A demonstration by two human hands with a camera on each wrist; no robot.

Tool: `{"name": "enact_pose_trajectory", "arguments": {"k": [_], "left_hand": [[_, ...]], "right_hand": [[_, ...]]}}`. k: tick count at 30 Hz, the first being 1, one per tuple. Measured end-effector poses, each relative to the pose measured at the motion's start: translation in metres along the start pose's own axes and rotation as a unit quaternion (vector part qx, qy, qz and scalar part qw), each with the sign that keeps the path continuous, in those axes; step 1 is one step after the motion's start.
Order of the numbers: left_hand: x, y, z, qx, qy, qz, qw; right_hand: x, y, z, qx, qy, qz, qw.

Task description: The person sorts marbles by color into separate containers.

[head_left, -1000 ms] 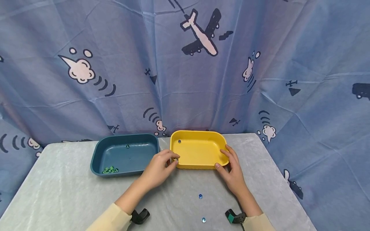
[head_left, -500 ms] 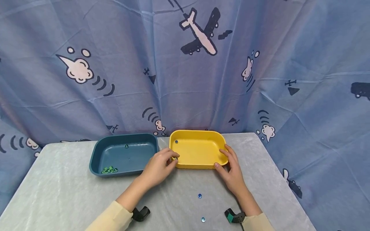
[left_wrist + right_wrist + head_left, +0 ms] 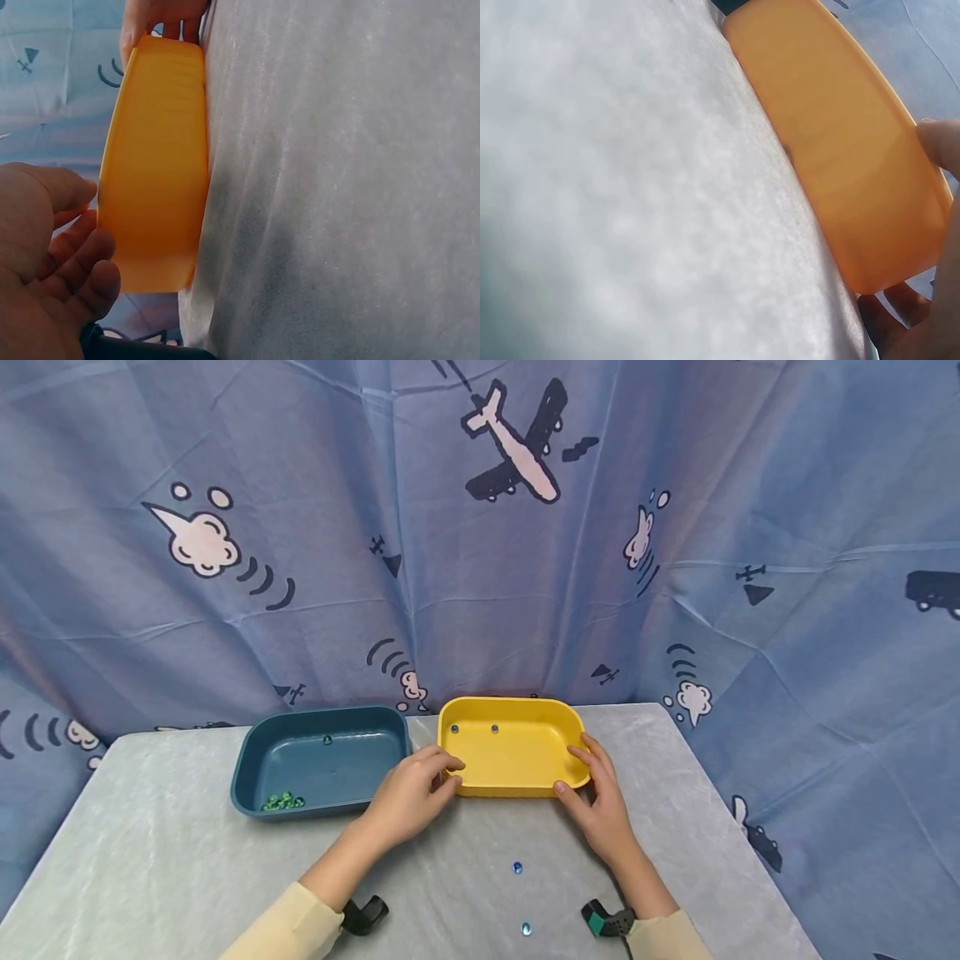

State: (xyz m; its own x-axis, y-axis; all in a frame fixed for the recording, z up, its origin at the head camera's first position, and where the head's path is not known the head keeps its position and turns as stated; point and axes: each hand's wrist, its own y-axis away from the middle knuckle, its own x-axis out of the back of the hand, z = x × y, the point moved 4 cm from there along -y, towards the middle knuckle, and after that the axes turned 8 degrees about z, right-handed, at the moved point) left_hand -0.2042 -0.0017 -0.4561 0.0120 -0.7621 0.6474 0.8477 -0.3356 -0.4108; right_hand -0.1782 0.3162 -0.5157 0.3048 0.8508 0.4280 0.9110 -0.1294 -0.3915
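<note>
A yellow tub (image 3: pixel 517 752) stands at the table's back edge with two small blue glass beads inside, one near its left end and another bead (image 3: pixel 495 728) at the back wall. My left hand (image 3: pixel 416 789) is at the tub's front left corner, thumb and forefinger apart, nothing visible between them; the left wrist view shows its fingers (image 3: pixel 86 262) loosely bent beside the tub wall. My right hand (image 3: pixel 602 806) grips the tub's right front corner, thumb on the front rim and fingers around the right end. Two more blue glass beads (image 3: pixel 517 867) lie on the cloth in front.
Left of the yellow tub stands a dark teal tub (image 3: pixel 330 768). Several green beads (image 3: pixel 281 802) cluster in its front left corner, and a single green one (image 3: pixel 327 740) lies near its back. A blue printed curtain (image 3: pixel 487 568) hangs right behind the table.
A small bead has left my left fingertips, and a second blue bead now shows at the back of the yellow tub. My right hand has kept its hold there.
</note>
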Motion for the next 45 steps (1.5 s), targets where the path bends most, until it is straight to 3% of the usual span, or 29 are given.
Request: {"name": "enact_pose_trajectory", "arguments": {"k": [15, 22, 28, 34, 45], "left_hand": [[-0.003, 0.004, 0.004, -0.008, 0.025, 0.0, 0.9996], [-0.009, 0.012, 0.023, -0.02, 0.092, -0.023, 0.9953], [-0.028, 0.026, 0.041, -0.022, 0.15, -0.052, 0.9871], [-0.049, 0.039, 0.054, -0.014, 0.179, -0.097, 0.9789], [-0.076, 0.051, 0.057, 0.01, 0.168, -0.161, 0.9726]], "right_hand": [[0.001, 0.001, 0.001, -0.002, 0.0, 0.0, 1.0], [0.002, 0.0, -0.001, 0.0, -0.001, 0.001, 1.0], [0.003, 0.001, -0.002, 0.002, 0.0, 0.004, 1.0], [0.003, 0.002, -0.003, 0.003, 0.002, 0.006, 1.0], [0.0, 0.0, -0.002, 0.005, -0.007, 0.002, 1.0]]}}
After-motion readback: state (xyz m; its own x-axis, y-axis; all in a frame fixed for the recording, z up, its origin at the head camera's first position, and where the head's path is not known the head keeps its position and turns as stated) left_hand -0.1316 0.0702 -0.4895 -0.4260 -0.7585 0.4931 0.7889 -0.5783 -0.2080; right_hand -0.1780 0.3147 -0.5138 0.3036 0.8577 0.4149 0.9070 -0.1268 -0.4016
